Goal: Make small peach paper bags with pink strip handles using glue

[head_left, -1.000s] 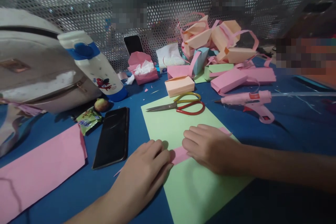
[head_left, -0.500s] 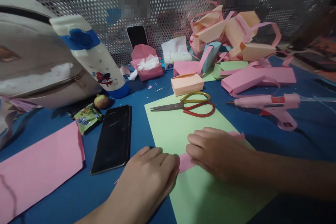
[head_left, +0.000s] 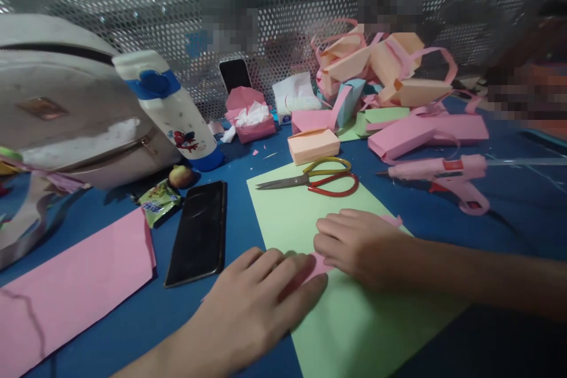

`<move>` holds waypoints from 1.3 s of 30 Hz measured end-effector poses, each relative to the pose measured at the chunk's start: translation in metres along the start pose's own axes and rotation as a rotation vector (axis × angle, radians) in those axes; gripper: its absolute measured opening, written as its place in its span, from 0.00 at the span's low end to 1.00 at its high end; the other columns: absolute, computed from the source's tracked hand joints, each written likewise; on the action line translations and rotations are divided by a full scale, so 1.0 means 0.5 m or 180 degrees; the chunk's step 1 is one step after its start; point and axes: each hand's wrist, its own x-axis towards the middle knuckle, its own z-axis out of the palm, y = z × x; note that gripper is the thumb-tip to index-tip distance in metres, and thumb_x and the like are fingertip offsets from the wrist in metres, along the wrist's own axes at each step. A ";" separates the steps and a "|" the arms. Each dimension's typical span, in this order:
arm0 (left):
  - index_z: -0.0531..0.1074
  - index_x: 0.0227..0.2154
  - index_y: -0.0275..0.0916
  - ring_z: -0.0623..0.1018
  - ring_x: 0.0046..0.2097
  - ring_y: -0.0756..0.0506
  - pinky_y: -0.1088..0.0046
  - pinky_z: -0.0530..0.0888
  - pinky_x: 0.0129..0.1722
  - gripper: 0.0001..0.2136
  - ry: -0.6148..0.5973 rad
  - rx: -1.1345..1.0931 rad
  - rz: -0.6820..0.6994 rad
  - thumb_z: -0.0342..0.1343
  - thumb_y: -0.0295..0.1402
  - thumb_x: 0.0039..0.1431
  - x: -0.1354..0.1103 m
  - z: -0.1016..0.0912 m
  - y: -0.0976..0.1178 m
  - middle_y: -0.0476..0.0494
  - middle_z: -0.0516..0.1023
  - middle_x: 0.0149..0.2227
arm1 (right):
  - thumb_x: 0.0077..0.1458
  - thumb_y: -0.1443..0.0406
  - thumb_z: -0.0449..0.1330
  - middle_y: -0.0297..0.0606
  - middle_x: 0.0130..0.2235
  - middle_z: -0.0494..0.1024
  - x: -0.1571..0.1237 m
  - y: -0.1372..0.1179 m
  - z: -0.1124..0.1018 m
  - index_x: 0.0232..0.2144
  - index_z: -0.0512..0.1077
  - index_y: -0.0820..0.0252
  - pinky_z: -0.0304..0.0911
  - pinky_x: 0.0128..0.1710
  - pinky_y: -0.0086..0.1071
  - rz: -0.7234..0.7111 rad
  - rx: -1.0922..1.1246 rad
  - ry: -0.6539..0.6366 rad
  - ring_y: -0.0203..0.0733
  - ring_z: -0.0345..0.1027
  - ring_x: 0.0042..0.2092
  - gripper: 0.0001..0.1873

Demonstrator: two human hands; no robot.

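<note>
A narrow pink paper strip (head_left: pixel 318 266) lies across a light green sheet (head_left: pixel 283 215) on the blue table. My left hand (head_left: pixel 270 289) grips the strip's left part between thumb and fingers. On its right part rests my right hand (head_left: pixel 354 248), fingers curled and pressed down over it; the strip's far end pokes out beyond the knuckles. Just above my hands, scissors (head_left: pixel 305 180) with one yellow and one red handle lie on the green sheet, blades pointing left.
A black phone (head_left: pixel 199 233) and folded pink paper (head_left: pixel 84 283) lie at left, near a bottle (head_left: pixel 177 112) and backpack (head_left: pixel 80 112). A pink glue gun (head_left: pixel 447 174) lies at right. Behind are a peach paper box (head_left: pixel 314 146) and piled paper baskets (head_left: pixel 376 65).
My left hand has shifted right along the strip, its thumb now stretched out nearer my right hand. The right hand stays on the strip. The camera view has tilted up slightly.
</note>
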 end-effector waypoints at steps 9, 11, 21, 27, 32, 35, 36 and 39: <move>0.66 0.58 0.39 0.73 0.42 0.42 0.65 0.72 0.35 0.18 -0.0364 0.0283 0.0105 0.40 0.26 0.71 -0.009 0.002 0.004 0.40 0.74 0.53 | 0.65 0.65 0.55 0.37 0.36 0.70 0.009 -0.007 -0.029 0.38 0.67 0.60 0.50 0.33 0.35 -0.0074 -0.0314 -0.0290 0.43 0.59 0.34 0.05; 0.66 0.58 0.38 0.74 0.43 0.42 0.65 0.73 0.35 0.18 -0.0430 0.0356 0.0063 0.41 0.25 0.70 -0.014 -0.003 0.009 0.38 0.74 0.54 | 0.65 0.65 0.55 0.37 0.36 0.70 0.006 -0.010 -0.030 0.38 0.67 0.60 0.50 0.33 0.35 -0.0061 -0.0408 -0.0250 0.42 0.60 0.34 0.04; 0.70 0.55 0.39 0.76 0.46 0.41 0.63 0.75 0.41 0.24 -0.0556 0.0619 -0.0515 0.43 0.17 0.59 -0.096 -0.057 0.046 0.39 0.75 0.52 | 0.68 0.68 0.49 0.37 0.36 0.70 0.002 -0.018 -0.031 0.37 0.67 0.61 0.52 0.33 0.34 -0.0098 -0.0413 -0.0184 0.41 0.60 0.34 0.08; 0.69 0.56 0.36 0.77 0.49 0.40 0.60 0.75 0.47 0.20 -0.0485 0.0438 -0.0570 0.46 0.20 0.63 -0.061 -0.064 0.080 0.38 0.77 0.51 | 0.69 0.66 0.49 0.37 0.37 0.71 -0.001 -0.027 -0.042 0.39 0.68 0.62 0.54 0.35 0.34 -0.0003 -0.0422 -0.0126 0.42 0.62 0.36 0.09; 0.64 0.60 0.34 0.73 0.59 0.40 0.59 0.71 0.57 0.20 -0.0489 0.0291 -0.0283 0.48 0.36 0.69 -0.043 -0.034 0.113 0.39 0.71 0.61 | 0.68 0.66 0.51 0.38 0.39 0.72 -0.008 -0.033 -0.040 0.40 0.70 0.61 0.55 0.38 0.34 -0.0160 -0.0526 0.0276 0.42 0.62 0.39 0.08; 0.62 0.62 0.34 0.72 0.61 0.40 0.59 0.70 0.60 0.24 -0.0484 0.0358 -0.0284 0.48 0.43 0.69 -0.051 -0.018 0.119 0.39 0.69 0.63 | 0.68 0.69 0.51 0.36 0.39 0.73 -0.016 -0.041 -0.038 0.42 0.72 0.57 0.54 0.38 0.34 -0.0518 -0.0775 0.0634 0.41 0.61 0.39 0.09; 0.62 0.62 0.33 0.71 0.61 0.40 0.58 0.69 0.60 0.25 -0.0499 0.0362 -0.0281 0.48 0.43 0.69 -0.054 -0.016 0.118 0.39 0.68 0.63 | 0.68 0.70 0.51 0.36 0.39 0.73 -0.020 -0.044 -0.039 0.43 0.72 0.57 0.54 0.38 0.34 -0.0624 -0.0839 0.0682 0.41 0.60 0.38 0.10; 0.61 0.62 0.32 0.71 0.62 0.39 0.58 0.70 0.61 0.26 -0.0561 0.0330 -0.0241 0.51 0.42 0.68 -0.058 -0.017 0.113 0.37 0.67 0.64 | 0.67 0.72 0.50 0.38 0.36 0.73 -0.030 -0.050 -0.043 0.46 0.72 0.61 0.53 0.36 0.35 -0.0740 -0.0927 0.0688 0.41 0.59 0.36 0.12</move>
